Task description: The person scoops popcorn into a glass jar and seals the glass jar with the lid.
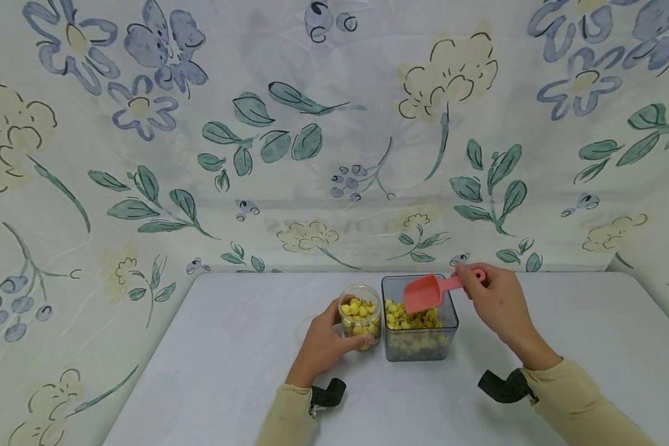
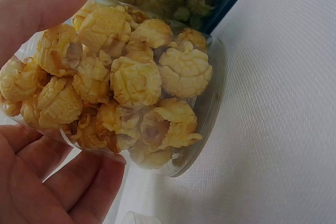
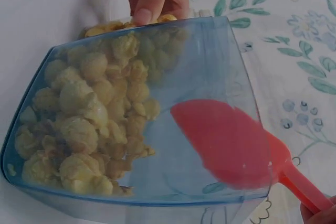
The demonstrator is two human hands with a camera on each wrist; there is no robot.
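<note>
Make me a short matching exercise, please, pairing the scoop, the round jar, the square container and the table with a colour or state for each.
Things:
1. scoop
2. round jar
3. square container
4. table

Descriptions:
a. gripped by the left hand, holding popcorn
b. pale and plain, bearing both vessels
c. pink, held by its handle in the right hand
d. blue-tinted, clear, partly filled with popcorn

Pairs: 1-c, 2-a, 3-d, 4-b

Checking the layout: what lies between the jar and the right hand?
Head view: the popcorn bin sits between the jar and right hand, scoop over it.
</note>
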